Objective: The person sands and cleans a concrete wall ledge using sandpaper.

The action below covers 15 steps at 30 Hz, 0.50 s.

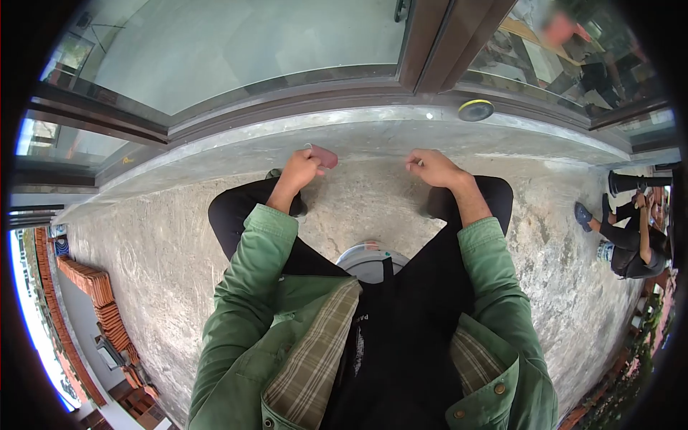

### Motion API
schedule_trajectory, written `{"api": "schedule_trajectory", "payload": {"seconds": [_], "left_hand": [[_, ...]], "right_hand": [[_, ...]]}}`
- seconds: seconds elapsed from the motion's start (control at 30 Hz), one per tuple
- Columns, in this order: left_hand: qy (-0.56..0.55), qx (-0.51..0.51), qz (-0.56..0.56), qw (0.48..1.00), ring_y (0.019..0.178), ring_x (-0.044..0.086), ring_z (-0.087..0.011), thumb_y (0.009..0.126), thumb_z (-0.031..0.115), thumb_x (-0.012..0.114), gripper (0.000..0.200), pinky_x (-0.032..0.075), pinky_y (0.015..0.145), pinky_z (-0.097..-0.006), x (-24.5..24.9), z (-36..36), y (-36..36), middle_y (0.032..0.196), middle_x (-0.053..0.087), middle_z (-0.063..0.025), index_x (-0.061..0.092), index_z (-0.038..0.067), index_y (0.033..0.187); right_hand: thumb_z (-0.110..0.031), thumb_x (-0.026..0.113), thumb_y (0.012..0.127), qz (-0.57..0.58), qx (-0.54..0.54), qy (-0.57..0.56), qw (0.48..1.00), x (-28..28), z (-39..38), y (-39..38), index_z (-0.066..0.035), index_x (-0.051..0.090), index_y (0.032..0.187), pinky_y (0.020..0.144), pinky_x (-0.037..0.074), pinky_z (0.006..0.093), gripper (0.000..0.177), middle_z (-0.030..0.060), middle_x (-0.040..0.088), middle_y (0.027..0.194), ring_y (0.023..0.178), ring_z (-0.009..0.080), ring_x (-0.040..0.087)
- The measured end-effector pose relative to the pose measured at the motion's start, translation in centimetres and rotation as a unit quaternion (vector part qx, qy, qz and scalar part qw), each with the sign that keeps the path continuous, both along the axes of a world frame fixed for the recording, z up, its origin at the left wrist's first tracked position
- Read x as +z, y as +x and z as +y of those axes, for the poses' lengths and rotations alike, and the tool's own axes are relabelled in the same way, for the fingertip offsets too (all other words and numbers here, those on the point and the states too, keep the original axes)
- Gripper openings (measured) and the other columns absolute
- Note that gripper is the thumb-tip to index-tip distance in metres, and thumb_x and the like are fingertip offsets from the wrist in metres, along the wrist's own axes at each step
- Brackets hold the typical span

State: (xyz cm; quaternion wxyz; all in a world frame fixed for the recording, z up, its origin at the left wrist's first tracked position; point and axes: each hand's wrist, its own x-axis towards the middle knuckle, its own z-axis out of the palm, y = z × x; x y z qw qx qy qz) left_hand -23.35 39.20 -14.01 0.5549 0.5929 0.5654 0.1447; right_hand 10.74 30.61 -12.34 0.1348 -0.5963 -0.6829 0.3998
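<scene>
My left hand [302,170] is closed on a small, flat, reddish-brown piece [325,155] that looks like folded sandpaper. It is held just in front of the low concrete ledge [373,132] under the window frame. My right hand [435,169] hovers at about the same height, apart from the left, above my bent knee. Its fingers are curled in, and whatever may be between them is too small or hidden to tell. On the ledge, beyond my right hand, rests a round black disc with a yellow rim [476,110].
Brown-framed glass panes [251,50] rise directly ahead. I sit on a pale bucket [373,266] on the rough concrete floor [143,244]. Stacked orange tiles [100,294] line the left. To the right sits another person [634,236] in dark clothes; a blurred figure shows in the glass.
</scene>
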Motion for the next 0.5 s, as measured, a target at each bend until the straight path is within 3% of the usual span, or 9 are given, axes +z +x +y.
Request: {"api": "schedule_trajectory", "payload": {"seconds": [0.13, 0.2, 0.27, 0.33, 0.47, 0.5], "left_hand": [[-0.024, 0.01, 0.066, 0.997, 0.099, 0.067, -0.0277, 0.086, 0.015, 0.051, 0.03, 0.052, 0.082, -0.0359, -3.8, 0.3, -1.2, 0.1, 0.068, -0.0236, 0.065, -0.005, 0.103], [0.099, -0.051, 0.174, 0.978, 0.1, 0.065, -0.0342, 0.085, 0.021, 0.051, 0.031, 0.051, 0.085, -0.0417, -4.9, 0.7, -0.8, 0.103, 0.067, -0.0217, 0.067, 0.002, 0.103], [0.095, -0.055, 0.158, 0.981, 0.103, 0.062, -0.0386, 0.086, 0.024, 0.051, 0.03, 0.049, 0.088, -0.0458, -4.7, 0.7, -0.3, 0.108, 0.067, -0.0187, 0.068, 0.006, 0.102], [0.147, -0.077, 0.133, 0.977, 0.063, 0.07, -0.0259, 0.086, 0.016, 0.052, 0.028, 0.053, 0.064, -0.0373, -4.2, 0.7, 0.4, 0.088, 0.07, -0.0184, 0.062, -0.003, 0.103], [0.154, -0.115, 0.134, 0.972, 0.063, 0.069, -0.0254, 0.085, 0.016, 0.053, 0.027, 0.053, 0.063, -0.0366, -3.4, 1.7, 1.6, 0.09, 0.069, -0.0184, 0.061, -0.003, 0.103], [0.115, -0.133, 0.144, 0.974, 0.084, 0.066, -0.0299, 0.085, 0.02, 0.054, 0.027, 0.051, 0.075, -0.0396, -3.5, 1.9, 1.7, 0.101, 0.068, -0.017, 0.064, 0.003, 0.104]], "right_hand": [[-0.02, 0.059, 0.089, -0.039, 0.006, -0.022, 0.999, -0.2, -0.2, -0.9, -0.003, 0.064, 0.103, 0.083, 0.05, 0.0382, 0.022, 0.0148, 0.068, 0.098, 0.094, 0.0294, 0.064], [-0.02, 0.059, 0.089, -0.056, 0.014, -0.024, 0.998, -0.7, -0.3, -1.1, -0.003, 0.064, 0.103, 0.083, 0.05, 0.0384, 0.022, 0.0147, 0.068, 0.098, 0.094, 0.0294, 0.065], [-0.02, 0.059, 0.089, -0.07, 0.016, -0.031, 0.997, -1.3, -0.6, -1.6, -0.003, 0.064, 0.103, 0.083, 0.05, 0.0385, 0.022, 0.0147, 0.068, 0.098, 0.094, 0.0295, 0.065], [-0.019, 0.059, 0.089, -0.089, 0.012, -0.049, 0.995, -1.6, -0.9, -2.1, -0.003, 0.065, 0.102, 0.083, 0.05, 0.0391, 0.022, 0.0149, 0.069, 0.098, 0.094, 0.0303, 0.065], [-0.02, 0.06, 0.089, -0.091, 0.016, -0.02, 0.996, -0.7, -1.5, -2.9, -0.003, 0.065, 0.102, 0.082, 0.05, 0.038, 0.021, 0.015, 0.068, 0.097, 0.092, 0.0283, 0.065], [-0.018, 0.062, 0.089, -0.047, -0.012, -0.018, 0.999, 2.6, -1.8, -4.0, -0.003, 0.064, 0.102, 0.081, 0.05, 0.0364, 0.021, 0.0142, 0.068, 0.098, 0.09, 0.0264, 0.065]]}}
